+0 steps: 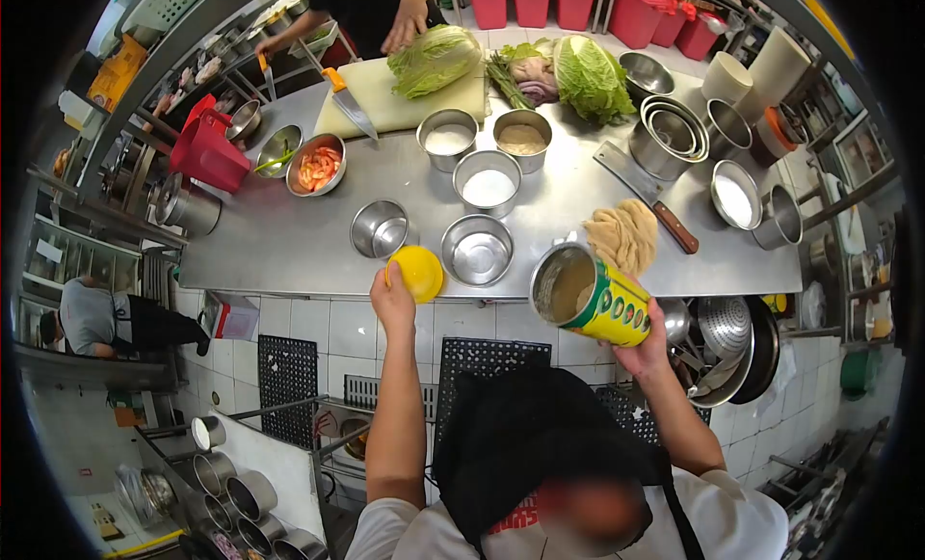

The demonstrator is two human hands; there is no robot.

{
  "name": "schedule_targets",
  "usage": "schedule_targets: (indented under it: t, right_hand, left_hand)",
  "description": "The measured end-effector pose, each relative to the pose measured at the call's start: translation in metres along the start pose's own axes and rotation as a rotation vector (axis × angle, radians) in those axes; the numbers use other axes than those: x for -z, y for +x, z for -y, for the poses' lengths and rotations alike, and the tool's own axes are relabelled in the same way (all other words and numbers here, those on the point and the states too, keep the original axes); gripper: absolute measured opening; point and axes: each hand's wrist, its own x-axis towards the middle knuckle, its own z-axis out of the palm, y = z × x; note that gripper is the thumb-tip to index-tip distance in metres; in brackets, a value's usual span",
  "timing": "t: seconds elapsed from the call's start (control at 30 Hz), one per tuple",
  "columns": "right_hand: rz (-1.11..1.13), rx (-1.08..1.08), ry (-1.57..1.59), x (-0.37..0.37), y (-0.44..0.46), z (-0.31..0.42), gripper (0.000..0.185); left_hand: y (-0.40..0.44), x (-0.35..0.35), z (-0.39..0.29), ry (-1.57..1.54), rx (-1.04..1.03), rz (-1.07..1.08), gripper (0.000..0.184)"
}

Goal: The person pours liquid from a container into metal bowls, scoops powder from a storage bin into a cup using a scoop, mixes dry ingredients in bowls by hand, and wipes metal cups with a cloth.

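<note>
My left hand [393, 298] pinches a round yellow plastic lid [418, 274] by its edge, near the front of the steel table. In my right hand [644, 343] is a yellow and green can [621, 307], tilted so its open mouth faces left; some pale powder shows inside. Between the two hands stands a steel bowl [478, 251] that looks empty or holds clear liquid. Behind it are a bowl of white powder [488, 188], another of white grains [449, 139] and one of beige powder [522, 140]. An empty steel bowl [380, 229] sits just behind the lid.
A cleaver [665, 211] and a tan cloth [621, 234] lie at right. Across the table, a co-worker's hand [409, 25] rests on a napa cabbage [436, 61] on a cutting board [347, 88], beside a knife [353, 105]. Shrimp-like pieces fill a bowl [316, 165] at left.
</note>
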Motion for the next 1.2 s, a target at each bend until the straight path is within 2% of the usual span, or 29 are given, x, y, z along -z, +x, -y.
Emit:
schedule_targets:
  t: [0.1, 0.13, 0.23, 0.27, 0.37, 0.47, 0.57, 0.7, 0.73, 0.83, 0.93, 1.03, 1.17, 1.2]
  right_hand:
    - [-0.020, 0.031, -0.057, -0.008, 0.018, 0.006, 0.067]
    - [-0.030, 0.056, -0.095, -0.014, 0.022, 0.007, 0.067]
    - [-0.036, 0.086, -0.136, -0.027, 0.029, 0.007, 0.062]
    - [-0.026, 0.089, -0.145, -0.025, 0.031, 0.008, 0.059]
    - [-0.056, 0.153, -0.193, -0.035, 0.036, 0.003, 0.057]
    - [-0.092, 0.183, -0.205, -0.044, 0.041, 0.000, 0.055]
    - [-0.134, 0.230, -0.367, -0.059, 0.040, 0.004, 0.054]
    - [-0.149, 0.244, -0.528, -0.072, 0.042, 0.008, 0.055]
    - [-0.172, 0.235, -0.585, -0.075, 0.043, 0.008, 0.056]
    - [-0.198, 0.274, -0.953, -0.095, 0.046, 0.016, 0.056]
    - [-0.175, 0.402, -1.286, -0.108, 0.056, 0.017, 0.060]
    - [-0.154, 0.495, -1.821, -0.169, 0.057, 0.022, 0.066]
    - [-0.053, 0.462, -2.041, -0.220, 0.070, -0.001, 0.070]
    - [-0.036, 0.469, -2.058, -0.231, 0.072, -0.002, 0.069]
  left_hand:
    - [0.029, -0.017, 0.017, 0.053, -0.042, -0.108, 0.039]
    - [0.036, -0.018, 0.016, 0.083, -0.025, -0.066, 0.043]
    - [0.042, -0.022, 0.010, 0.564, -0.151, -0.215, 0.046]
    - [0.026, -0.023, -0.018, 0.644, -0.166, -0.365, 0.046]
    - [-0.011, -0.019, -0.040, 0.298, -0.235, 0.044, 0.045]
    - [-0.031, -0.039, -0.037, 0.137, 0.054, 0.414, 0.039]
    - [-0.026, -0.048, -0.025, 0.089, -0.064, 0.393, 0.035]
    - [-0.026, -0.039, -0.047, 0.208, -0.373, 0.390, 0.032]
    - [-0.027, -0.036, -0.058, 0.165, -0.299, 0.440, 0.027]
    - [-0.024, -0.038, -0.056, 0.117, -0.370, 0.437, 0.027]
    - [-0.020, -0.039, -0.065, 0.127, -0.410, 0.454, 0.027]
    - [-0.019, -0.040, -0.078, 0.149, -0.405, 0.494, 0.028]
    - [-0.010, -0.046, -0.061, 0.141, -0.432, 0.487, 0.028]
    - [-0.006, -0.046, -0.054, 0.124, -0.384, 0.495, 0.028]
